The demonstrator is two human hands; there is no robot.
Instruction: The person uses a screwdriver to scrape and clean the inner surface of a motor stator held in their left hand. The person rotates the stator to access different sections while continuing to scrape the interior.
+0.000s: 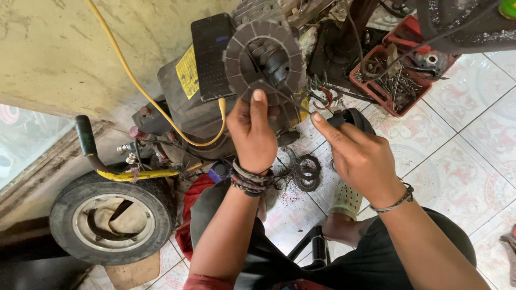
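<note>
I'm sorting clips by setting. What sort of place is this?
Probably a small repair workshop. The left hand holds up a round toothed disc, a red tray holds screws and tools, and a small wheel lies on the tiled floor.

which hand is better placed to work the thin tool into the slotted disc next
Probably the right hand: it pinches the thin wire-like tool with its tip already at the edge of the slotted disc. The left hand is occupied gripping the disc's lower rim, holding it up.
</note>
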